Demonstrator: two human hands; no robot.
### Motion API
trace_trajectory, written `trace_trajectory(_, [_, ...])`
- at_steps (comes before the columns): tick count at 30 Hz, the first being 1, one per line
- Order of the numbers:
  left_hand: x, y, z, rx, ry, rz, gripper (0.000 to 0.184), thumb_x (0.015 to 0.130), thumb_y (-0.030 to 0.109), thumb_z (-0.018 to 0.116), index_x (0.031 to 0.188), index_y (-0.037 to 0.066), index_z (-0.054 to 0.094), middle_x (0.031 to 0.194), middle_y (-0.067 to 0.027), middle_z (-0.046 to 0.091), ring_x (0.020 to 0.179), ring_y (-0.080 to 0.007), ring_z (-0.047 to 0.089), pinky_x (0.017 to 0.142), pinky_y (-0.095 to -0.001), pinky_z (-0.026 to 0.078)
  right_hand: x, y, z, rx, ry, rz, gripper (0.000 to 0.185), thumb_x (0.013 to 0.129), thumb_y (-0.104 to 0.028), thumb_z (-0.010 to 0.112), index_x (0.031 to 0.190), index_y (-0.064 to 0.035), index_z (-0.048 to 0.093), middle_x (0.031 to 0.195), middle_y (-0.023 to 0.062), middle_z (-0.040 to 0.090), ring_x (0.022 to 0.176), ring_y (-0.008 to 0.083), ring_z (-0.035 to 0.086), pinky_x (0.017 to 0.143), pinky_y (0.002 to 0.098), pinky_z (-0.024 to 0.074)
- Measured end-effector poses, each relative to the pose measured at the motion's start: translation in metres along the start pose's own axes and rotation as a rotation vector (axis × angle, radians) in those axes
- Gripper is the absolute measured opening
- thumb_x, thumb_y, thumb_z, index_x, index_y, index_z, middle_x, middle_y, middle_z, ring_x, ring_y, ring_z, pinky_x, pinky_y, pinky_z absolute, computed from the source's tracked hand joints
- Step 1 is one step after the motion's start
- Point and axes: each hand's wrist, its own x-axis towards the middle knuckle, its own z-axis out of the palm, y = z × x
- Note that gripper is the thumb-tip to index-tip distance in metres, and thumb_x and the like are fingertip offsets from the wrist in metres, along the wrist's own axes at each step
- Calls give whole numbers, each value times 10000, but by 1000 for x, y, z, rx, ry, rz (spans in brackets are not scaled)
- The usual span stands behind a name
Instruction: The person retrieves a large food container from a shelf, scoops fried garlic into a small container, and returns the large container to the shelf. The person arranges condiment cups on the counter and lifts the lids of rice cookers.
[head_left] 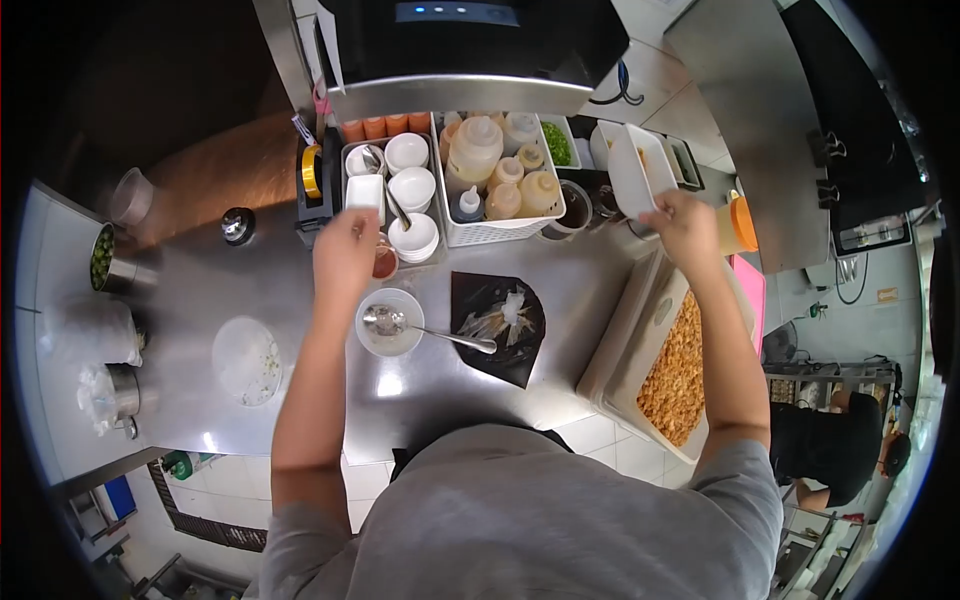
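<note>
At the upper right, the right hand [688,228] pinches the edge of a tilted white dish [642,172]. At the upper left of centre, the left hand [343,250] curls beside small bowls [411,190]; whether it holds anything cannot be told. Steel counter [588,275] stretches between the black bag [521,360] and the tub [622,345], above floor tiles [638,455].

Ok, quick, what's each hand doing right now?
Left hand: fingers curled by the small rectangular white dish; can't tell whether it grips anything.
Right hand: closed, holding the white container by one end.
</note>
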Motion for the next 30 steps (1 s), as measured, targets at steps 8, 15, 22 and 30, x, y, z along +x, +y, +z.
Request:
trace_trajectory(8, [119, -84, 90, 189, -499, -222, 285, 743, 224, 637, 651, -45, 662, 718, -135, 673, 586, -222, 632, 562, -339, 495, -165, -81, 6, 122, -164, 118, 131, 724, -143, 670, 760, -34, 607, 773, 174, 618, 714, 360, 628, 654, 436, 506])
trace_trajectory(15, [94, -43, 33, -293, -385, -553, 263, 812, 246, 675, 649, 70, 567, 525, 43, 425, 382, -59, 301, 364, -215, 184, -215, -44, 135, -67, -208, 252, 109, 726, -97, 598, 797, -16, 616, 838, 164, 630, 761, 339, 636, 665, 423, 530])
trace_trajectory(22, [-18, 15, -43, -460, -481, -371, 177, 868, 208, 617, 737, 94, 583, 551, 73, 441, 410, -26, 314, 365, -203, 209, -208, -84, 76, 271, -125, 227, 338, 829, -254, 627, 1036, 13, 622, 979, 211, 619, 897, 344, 621, 766, 417, 508])
trace_trajectory(30, [-161, 123, 41, -450, -686, 129, 55, 802, 61, 669, 806, 11, 646, 657, 20, 551, 543, -53, 461, 498, -202, 361, -218, -111, 50, 1115, -214, 315, 335, 901, -253, 600, 1090, 24, 613, 878, 121, 644, 813, 148, 599, 749, 277, 478])
